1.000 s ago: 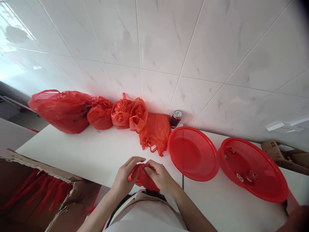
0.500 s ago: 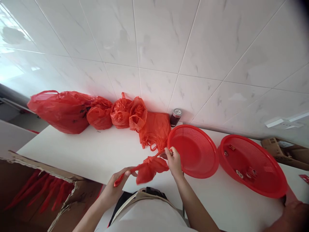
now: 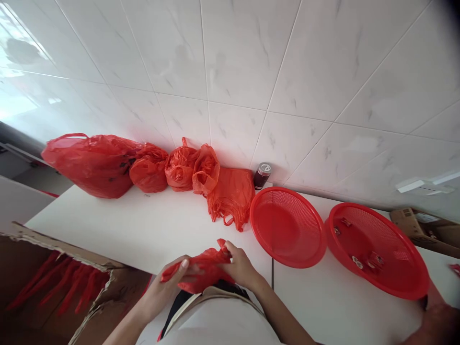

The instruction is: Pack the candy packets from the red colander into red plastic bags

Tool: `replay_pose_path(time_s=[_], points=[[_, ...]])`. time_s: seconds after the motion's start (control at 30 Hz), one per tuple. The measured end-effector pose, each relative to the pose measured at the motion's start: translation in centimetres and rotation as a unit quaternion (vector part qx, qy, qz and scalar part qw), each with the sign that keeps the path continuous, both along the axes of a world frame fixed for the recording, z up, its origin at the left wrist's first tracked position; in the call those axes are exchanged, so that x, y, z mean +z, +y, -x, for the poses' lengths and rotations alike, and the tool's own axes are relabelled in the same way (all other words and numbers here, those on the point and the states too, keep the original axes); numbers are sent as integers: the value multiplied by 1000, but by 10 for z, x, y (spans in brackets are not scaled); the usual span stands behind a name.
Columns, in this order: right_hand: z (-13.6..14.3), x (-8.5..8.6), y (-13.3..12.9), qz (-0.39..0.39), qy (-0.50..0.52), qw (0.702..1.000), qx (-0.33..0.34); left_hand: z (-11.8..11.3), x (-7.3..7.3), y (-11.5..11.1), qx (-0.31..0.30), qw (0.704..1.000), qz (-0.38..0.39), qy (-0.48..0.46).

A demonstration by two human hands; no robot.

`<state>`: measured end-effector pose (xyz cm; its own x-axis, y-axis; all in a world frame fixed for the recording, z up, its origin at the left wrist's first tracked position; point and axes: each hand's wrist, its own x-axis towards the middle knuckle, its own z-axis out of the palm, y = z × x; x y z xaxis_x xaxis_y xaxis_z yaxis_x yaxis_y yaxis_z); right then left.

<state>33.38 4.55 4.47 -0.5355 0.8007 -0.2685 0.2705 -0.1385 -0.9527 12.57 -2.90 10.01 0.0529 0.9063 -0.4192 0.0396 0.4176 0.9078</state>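
Note:
In front of my body, over the table's near edge, both hands hold a red plastic bag (image 3: pixel 205 273). My left hand (image 3: pixel 173 277) grips one end of it, thumb on top. My right hand (image 3: pixel 237 264) is closed on the other end, and a twisted piece of the bag sticks up by the thumb. The middle of the bag is bunched and slightly blurred; whatever is inside cannot be seen. Beyond my hands lies a flat stack of red plastic bags (image 3: pixel 233 191), handles toward me. A red basket (image 3: pixel 291 261) stands to the right of my right hand.
Several filled red bags (image 3: pixel 149 172) line the wall, beside a dark can (image 3: pixel 262 176). A second red basket (image 3: pixel 388 282) holds a few small wrapped pieces, with another person's hand (image 3: pixel 436 321) near it. Cardboard boxes (image 3: pixel 108 287) stand at lower left and far right.
Both hands have drawn the bag closer to my body. My right hand moved left and down, so the bag is less stretched between the hands.

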Motion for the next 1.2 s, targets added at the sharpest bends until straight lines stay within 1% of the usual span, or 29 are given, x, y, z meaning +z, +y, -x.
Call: replay_pose_path(time_s=[0.03,0.1,0.13,0.17,0.2,0.23,0.27,0.3,0.33,0.37,0.4,0.43,0.5,0.57,0.63,0.7,0.73,0.77,0.83,0.93,1.0,1.07,1.1,1.13,1.17,1.2], points=[[0,1,-1,-10,-4,1000,0,5,-3,-1,35,999,-2,20],[0,3,-3,-18,-19,1000,14,12,-9,-2,137,988,-28,68],[0,5,-4,-22,-32,999,26,14,-11,-2,191,975,-56,104],[1,7,-4,-27,-47,998,36,15,-13,-2,231,957,-92,152],[1,8,-5,-31,-60,997,45,14,-13,-2,244,938,-134,209],[2,11,-6,-33,-69,996,52,12,-13,-2,220,921,-177,267],[3,13,-7,-33,-70,995,60,8,-13,-3,163,910,-211,318],[4,15,-8,-31,-63,995,69,4,-13,-3,85,903,-228,354],[5,16,-8,-27,-51,995,79,-1,-13,-4,2,901,-225,370],[5,18,-7,-25,-37,995,87,-5,-14,-5,-67,904,-204,371],[4,19,-6,-25,-25,995,91,-8,-15,-6,-112,909,-174,362],[3,18,-3,-29,-19,996,87,-9,-16,-6,-137,916,-141,350],[-4,15,5,-45,-20,998,43,-6,-19,-5,-146,931,-92,320],[-13,8,15,-67,-19,997,-20,8,-23,-2,-127,944,-69,295],[-26,-3,24,-77,-17,994,-73,29,-29,4,-75,952,-56,292],[-38,-14,29,-68,-23,993,-97,58,-37,12,0,946,-42,322],[-43,-19,30,-60,-31,993,-101,73,-42,15,34,936,-31,348],[-48,-24,30,-54,-40,993,-101,89,-45,18,62,922,-15,383],[-55,-31,27,-48,-55,994,-86,121,-50,23,87,882,23,463],[-59,-38,20,-45,-76,994,-65,165,-49,27,114,817,59,563],[-60,-40,16,-44,-85,993,-64,186,-47,29,152,770,42,618],[-59,-42,13,-45,-89,993,-69,196,-50,34,202,725,-2,659],[-58,-42,12,-44,-90,992,-71,195,-55,39,218,722,-31,657],[-58,-43,12,-44,-91,992,-74,190,-62,44,220,737,-59,636],[-57,-44,11,-45,-93,992,-77,179,-70,52,208,765,-84,603],[-57,-45,11,-44,-97,991,-79,165,-80,60,179,804,-105,558]])
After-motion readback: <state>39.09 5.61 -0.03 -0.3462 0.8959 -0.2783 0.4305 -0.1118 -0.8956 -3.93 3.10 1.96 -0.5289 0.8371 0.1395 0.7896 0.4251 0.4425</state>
